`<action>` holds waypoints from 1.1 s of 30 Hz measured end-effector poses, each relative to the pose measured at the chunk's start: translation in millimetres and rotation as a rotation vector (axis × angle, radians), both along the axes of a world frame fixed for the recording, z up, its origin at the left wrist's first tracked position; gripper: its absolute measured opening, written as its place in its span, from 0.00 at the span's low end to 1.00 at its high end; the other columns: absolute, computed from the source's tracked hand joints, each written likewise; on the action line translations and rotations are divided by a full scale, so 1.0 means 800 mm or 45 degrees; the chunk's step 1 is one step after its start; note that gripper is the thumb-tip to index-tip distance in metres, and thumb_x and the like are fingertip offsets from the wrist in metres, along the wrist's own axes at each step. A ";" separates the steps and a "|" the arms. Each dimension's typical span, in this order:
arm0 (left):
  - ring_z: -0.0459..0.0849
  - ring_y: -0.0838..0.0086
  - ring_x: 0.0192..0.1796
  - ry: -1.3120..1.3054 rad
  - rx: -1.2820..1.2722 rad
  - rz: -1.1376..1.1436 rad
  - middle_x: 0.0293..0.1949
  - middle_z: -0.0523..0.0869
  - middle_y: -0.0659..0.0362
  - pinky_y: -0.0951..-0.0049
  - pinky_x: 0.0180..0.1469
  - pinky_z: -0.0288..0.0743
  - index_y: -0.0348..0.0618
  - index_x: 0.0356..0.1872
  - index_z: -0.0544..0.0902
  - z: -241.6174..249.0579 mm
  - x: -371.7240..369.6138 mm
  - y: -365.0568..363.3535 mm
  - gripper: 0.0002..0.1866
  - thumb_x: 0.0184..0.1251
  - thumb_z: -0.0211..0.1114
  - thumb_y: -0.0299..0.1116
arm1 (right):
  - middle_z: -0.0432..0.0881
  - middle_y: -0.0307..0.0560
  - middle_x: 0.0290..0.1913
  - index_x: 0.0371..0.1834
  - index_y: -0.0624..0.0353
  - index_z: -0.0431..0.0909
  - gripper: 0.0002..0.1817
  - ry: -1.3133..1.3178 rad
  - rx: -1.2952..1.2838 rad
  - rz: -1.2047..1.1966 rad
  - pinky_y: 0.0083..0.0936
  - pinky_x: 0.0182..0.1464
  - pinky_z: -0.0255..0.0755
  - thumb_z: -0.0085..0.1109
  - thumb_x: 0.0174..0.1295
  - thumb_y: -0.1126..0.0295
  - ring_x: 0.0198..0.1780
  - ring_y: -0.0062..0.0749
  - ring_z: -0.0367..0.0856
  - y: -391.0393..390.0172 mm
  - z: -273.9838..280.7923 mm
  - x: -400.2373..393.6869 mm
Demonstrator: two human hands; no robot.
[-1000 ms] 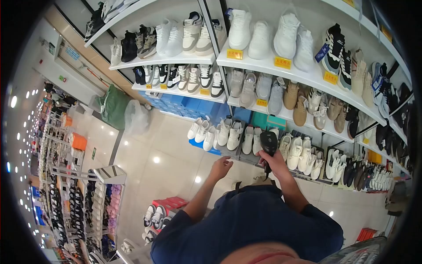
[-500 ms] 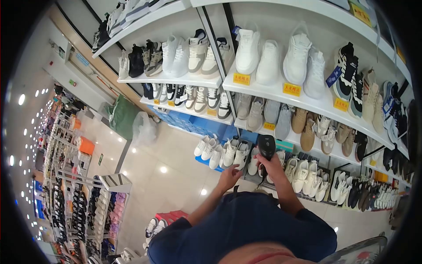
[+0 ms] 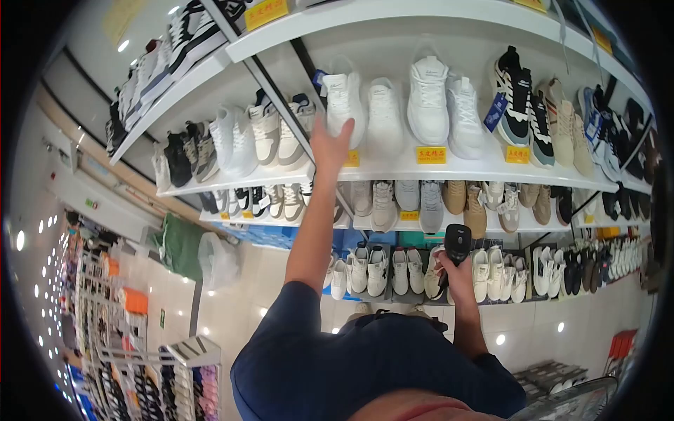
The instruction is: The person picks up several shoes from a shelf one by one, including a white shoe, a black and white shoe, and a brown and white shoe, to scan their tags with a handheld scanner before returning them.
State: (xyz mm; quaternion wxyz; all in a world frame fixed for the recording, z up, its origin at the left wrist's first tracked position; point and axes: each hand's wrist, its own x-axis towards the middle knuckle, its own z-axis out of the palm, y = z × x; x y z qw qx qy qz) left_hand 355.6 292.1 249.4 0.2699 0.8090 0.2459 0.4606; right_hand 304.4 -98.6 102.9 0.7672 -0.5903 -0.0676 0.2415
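My left hand (image 3: 330, 145) is stretched up to the upper shelf, thumb and fingers apart, right in front of a white sneaker (image 3: 345, 105) with a blue tag at its collar. A yellow label (image 3: 352, 159) on the shelf edge is partly covered by this hand. Lower down, my right hand (image 3: 460, 277) is wrapped round the handle of a black handheld barcode scanner (image 3: 458, 242), its head pointing up and away from me. More white sneakers (image 3: 429, 105) stand just right of my left hand on the same shelf.
A lower shelf (image 3: 516, 223) carries grey, tan and brown shoes. Along the floor runs a row of white sneakers (image 3: 377, 270). A green bag (image 3: 180, 245) and a clear plastic bag (image 3: 216, 259) lie on the floor at left, near a shoe rack (image 3: 193, 351).
My left hand has risen from beside the scanner to the upper shelf, its fingers spreading at the white sneaker. My right hand and the scanner sit slightly lower and further right in view.
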 end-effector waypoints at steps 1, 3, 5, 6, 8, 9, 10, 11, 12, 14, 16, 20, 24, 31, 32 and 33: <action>0.73 0.46 0.71 0.098 -0.066 0.033 0.68 0.73 0.31 0.60 0.72 0.66 0.22 0.73 0.63 0.006 0.011 0.011 0.54 0.57 0.77 0.55 | 0.87 0.44 0.38 0.42 0.65 0.83 0.07 0.000 -0.005 -0.033 0.21 0.30 0.73 0.65 0.67 0.72 0.30 0.22 0.82 0.001 -0.002 -0.007; 0.74 0.45 0.70 0.193 -0.107 0.034 0.66 0.75 0.31 0.58 0.71 0.67 0.25 0.74 0.61 0.012 0.030 0.026 0.57 0.54 0.77 0.57 | 0.88 0.46 0.38 0.42 0.65 0.83 0.09 -0.006 0.023 -0.134 0.21 0.30 0.74 0.65 0.67 0.70 0.30 0.22 0.82 0.005 0.000 -0.016; 0.75 0.43 0.68 0.286 -0.142 0.041 0.64 0.76 0.31 0.55 0.70 0.69 0.27 0.75 0.60 0.015 0.041 0.042 0.59 0.50 0.78 0.59 | 0.88 0.47 0.39 0.42 0.65 0.83 0.10 -0.018 0.058 -0.237 0.21 0.30 0.74 0.66 0.67 0.68 0.29 0.22 0.82 0.016 0.004 -0.029; 0.76 0.43 0.67 0.282 -0.161 -0.039 0.64 0.77 0.32 0.56 0.70 0.69 0.28 0.76 0.57 0.014 0.044 0.048 0.61 0.50 0.78 0.58 | 0.88 0.48 0.39 0.43 0.65 0.83 0.11 -0.012 0.061 -0.248 0.21 0.30 0.74 0.66 0.66 0.68 0.29 0.22 0.82 0.019 0.004 -0.034; 0.77 0.44 0.66 0.227 -0.212 -0.182 0.64 0.78 0.33 0.56 0.69 0.70 0.31 0.78 0.54 0.004 0.048 0.054 0.63 0.48 0.80 0.56 | 0.88 0.49 0.40 0.45 0.65 0.82 0.11 -0.007 0.040 -0.266 0.21 0.30 0.74 0.66 0.66 0.69 0.30 0.22 0.81 0.025 0.007 -0.046; 0.77 0.44 0.66 0.222 -0.217 -0.202 0.64 0.78 0.33 0.56 0.69 0.70 0.31 0.78 0.54 0.002 0.049 0.055 0.63 0.48 0.80 0.56 | 0.88 0.49 0.40 0.45 0.65 0.82 0.11 -0.014 0.034 -0.285 0.21 0.30 0.74 0.66 0.66 0.69 0.30 0.22 0.81 0.029 0.006 -0.050; 0.78 0.45 0.66 0.186 -0.242 -0.232 0.63 0.78 0.34 0.55 0.68 0.70 0.33 0.78 0.55 -0.001 0.051 0.056 0.62 0.47 0.80 0.55 | 0.88 0.48 0.40 0.45 0.65 0.81 0.11 -0.013 0.028 -0.287 0.21 0.30 0.74 0.66 0.66 0.69 0.30 0.22 0.81 0.034 0.004 -0.053; 0.78 0.45 0.65 0.150 -0.265 -0.261 0.62 0.79 0.35 0.55 0.68 0.71 0.35 0.78 0.56 -0.002 0.053 0.058 0.61 0.46 0.81 0.54 | 0.88 0.48 0.39 0.45 0.65 0.81 0.11 -0.011 0.025 -0.286 0.21 0.30 0.74 0.66 0.66 0.70 0.30 0.22 0.81 0.039 0.004 -0.057; 0.78 0.45 0.65 0.146 -0.270 -0.274 0.62 0.79 0.35 0.55 0.68 0.71 0.35 0.78 0.56 -0.005 0.057 0.061 0.61 0.46 0.81 0.54 | 0.88 0.47 0.38 0.45 0.65 0.81 0.10 0.009 0.026 -0.305 0.21 0.30 0.75 0.66 0.66 0.71 0.30 0.22 0.81 0.045 0.009 -0.061; 0.80 0.45 0.63 0.128 -0.210 -0.187 0.61 0.80 0.36 0.55 0.66 0.72 0.36 0.77 0.58 -0.012 0.063 0.067 0.59 0.45 0.81 0.50 | 0.87 0.47 0.38 0.45 0.65 0.81 0.10 -0.001 0.021 -0.308 0.21 0.30 0.75 0.66 0.66 0.70 0.30 0.22 0.82 0.053 0.011 -0.065; 0.80 0.46 0.63 0.081 -0.217 -0.218 0.61 0.80 0.36 0.55 0.65 0.73 0.36 0.76 0.59 -0.016 0.068 0.074 0.58 0.45 0.81 0.48 | 0.86 0.49 0.43 0.65 0.62 0.74 0.23 -0.051 -0.043 -0.193 0.22 0.32 0.75 0.63 0.69 0.69 0.33 0.24 0.81 0.053 -0.001 -0.063; 0.82 0.47 0.61 -0.099 -0.222 -0.329 0.60 0.81 0.39 0.57 0.64 0.75 0.36 0.75 0.62 0.010 0.052 0.063 0.54 0.46 0.81 0.43 | 0.86 0.49 0.43 0.65 0.62 0.74 0.23 -0.036 -0.048 -0.203 0.22 0.32 0.75 0.64 0.69 0.69 0.33 0.24 0.81 0.060 0.001 -0.064; 0.82 0.52 0.61 -0.146 -0.201 -0.329 0.60 0.81 0.41 0.59 0.64 0.75 0.35 0.73 0.64 0.043 0.013 0.033 0.51 0.47 0.80 0.39 | 0.86 0.46 0.41 0.58 0.63 0.77 0.18 -0.050 -0.005 -0.234 0.22 0.33 0.75 0.65 0.68 0.70 0.32 0.23 0.81 0.065 0.014 -0.062; 0.81 0.56 0.60 0.001 -0.473 -0.718 0.59 0.80 0.44 0.60 0.65 0.73 0.33 0.70 0.64 -0.005 -0.125 -0.109 0.47 0.49 0.80 0.32 | 0.83 0.53 0.52 0.71 0.62 0.67 0.34 -0.167 0.508 -0.155 0.25 0.36 0.77 0.68 0.65 0.61 0.41 0.31 0.83 0.083 0.036 -0.045; 0.80 0.56 0.62 0.087 -0.468 -0.765 0.60 0.79 0.44 0.59 0.66 0.73 0.33 0.70 0.64 -0.037 -0.139 -0.126 0.47 0.48 0.81 0.33 | 0.81 0.52 0.59 0.74 0.62 0.64 0.41 -0.172 0.547 -0.110 0.30 0.46 0.81 0.72 0.62 0.56 0.53 0.36 0.83 0.082 0.031 -0.039; 0.77 0.57 0.66 0.062 -0.648 -0.909 0.63 0.76 0.44 0.59 0.68 0.71 0.34 0.71 0.63 -0.034 -0.157 -0.156 0.50 0.48 0.82 0.34 | 0.81 0.52 0.59 0.74 0.62 0.64 0.41 -0.164 0.545 -0.110 0.30 0.46 0.81 0.72 0.62 0.56 0.53 0.36 0.83 0.086 0.032 -0.037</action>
